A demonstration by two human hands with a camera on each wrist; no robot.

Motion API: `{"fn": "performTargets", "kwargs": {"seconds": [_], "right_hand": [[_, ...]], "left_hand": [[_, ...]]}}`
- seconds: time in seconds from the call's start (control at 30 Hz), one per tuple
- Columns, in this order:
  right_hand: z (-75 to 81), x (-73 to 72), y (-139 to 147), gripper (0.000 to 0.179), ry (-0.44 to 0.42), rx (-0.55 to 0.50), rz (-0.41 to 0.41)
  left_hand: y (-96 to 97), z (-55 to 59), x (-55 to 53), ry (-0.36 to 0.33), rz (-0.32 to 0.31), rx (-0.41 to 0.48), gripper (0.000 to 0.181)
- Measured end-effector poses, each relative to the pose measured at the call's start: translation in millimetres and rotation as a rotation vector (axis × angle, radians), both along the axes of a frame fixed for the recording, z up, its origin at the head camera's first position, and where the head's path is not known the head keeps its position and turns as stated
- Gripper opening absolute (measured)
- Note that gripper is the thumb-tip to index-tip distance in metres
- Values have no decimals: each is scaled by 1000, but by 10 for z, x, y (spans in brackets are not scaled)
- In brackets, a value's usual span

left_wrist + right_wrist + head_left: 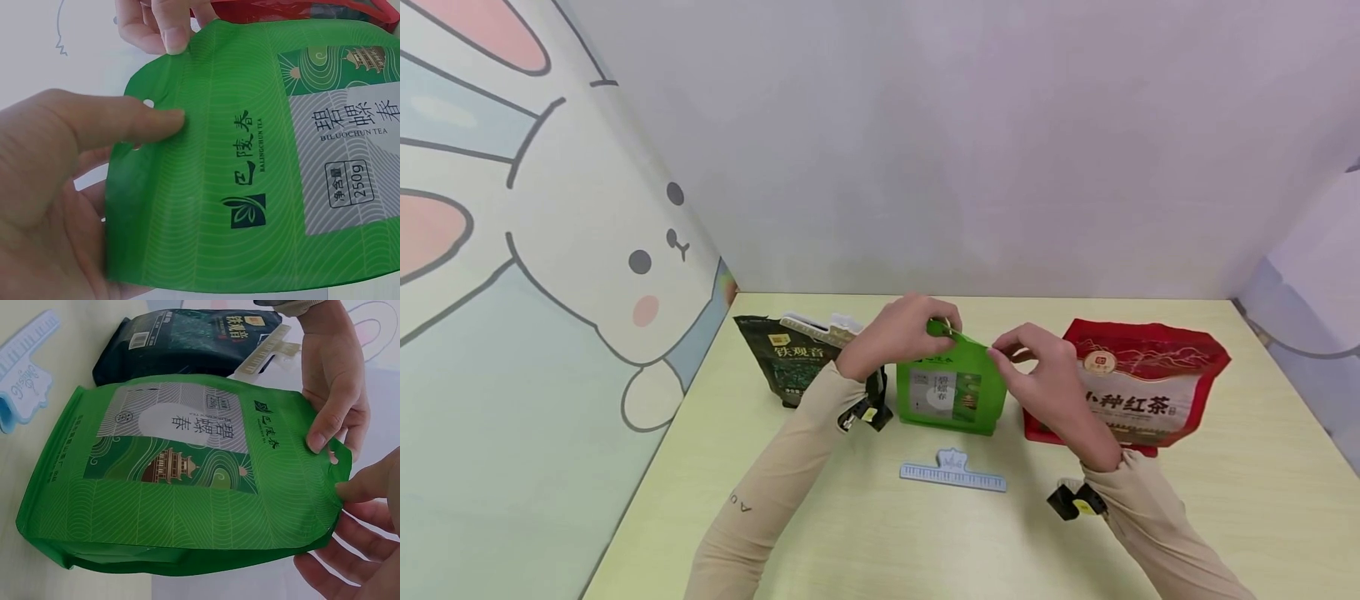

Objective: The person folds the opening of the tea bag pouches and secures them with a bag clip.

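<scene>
A green tea bag [951, 383] stands upright on the table between my two hands. My left hand [910, 333] pinches its top edge near the handle hole, thumb on the printed front in the left wrist view. At the top right corner, my right hand [1045, 375] pinches the same bag between thumb and fingers, as the right wrist view also shows at the thumb [369, 484]. In front of the bag lies a light blue ruler-shaped clip [953, 473], flat and touched by neither hand.
Left of the green bag stands a dark tea bag [786, 358] with a whitish ruler-like clip [820, 330] across its top. A red tea bag [1138, 383] stands at the right, partly behind my right hand. A wall rises behind the table [880, 550].
</scene>
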State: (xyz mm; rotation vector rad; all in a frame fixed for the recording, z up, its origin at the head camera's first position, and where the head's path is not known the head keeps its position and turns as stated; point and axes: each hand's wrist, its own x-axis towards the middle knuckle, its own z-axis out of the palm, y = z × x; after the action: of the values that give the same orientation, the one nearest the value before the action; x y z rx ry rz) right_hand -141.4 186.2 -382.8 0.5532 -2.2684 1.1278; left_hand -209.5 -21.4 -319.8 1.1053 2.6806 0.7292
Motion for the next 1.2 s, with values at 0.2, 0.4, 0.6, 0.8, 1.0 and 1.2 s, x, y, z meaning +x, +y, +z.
{"fn": "performTargets", "kwargs": {"seconds": [0.2,0.4,0.6,0.8,1.0,1.2], "right_hand": [[-5,7,-29,19,89,52,-1],[-29,9,-83,18,132,60,-54],[-65,17,-121,20,164,57,-73],[-70,21,-100,21,165,33,-58],[-40,23,-34,21,102,20,16],[4,42,18,12,-7,20,60]], "left_hand": [[-5,2,6,-6,-8,16,8],[5,0,17,-5,-2,14,7],[4,16,43,-18,-11,41,21],[12,12,41,-18,-23,44,22],[18,20,41,-43,-8,22,19],[18,13,41,-54,-2,25,15]]}}
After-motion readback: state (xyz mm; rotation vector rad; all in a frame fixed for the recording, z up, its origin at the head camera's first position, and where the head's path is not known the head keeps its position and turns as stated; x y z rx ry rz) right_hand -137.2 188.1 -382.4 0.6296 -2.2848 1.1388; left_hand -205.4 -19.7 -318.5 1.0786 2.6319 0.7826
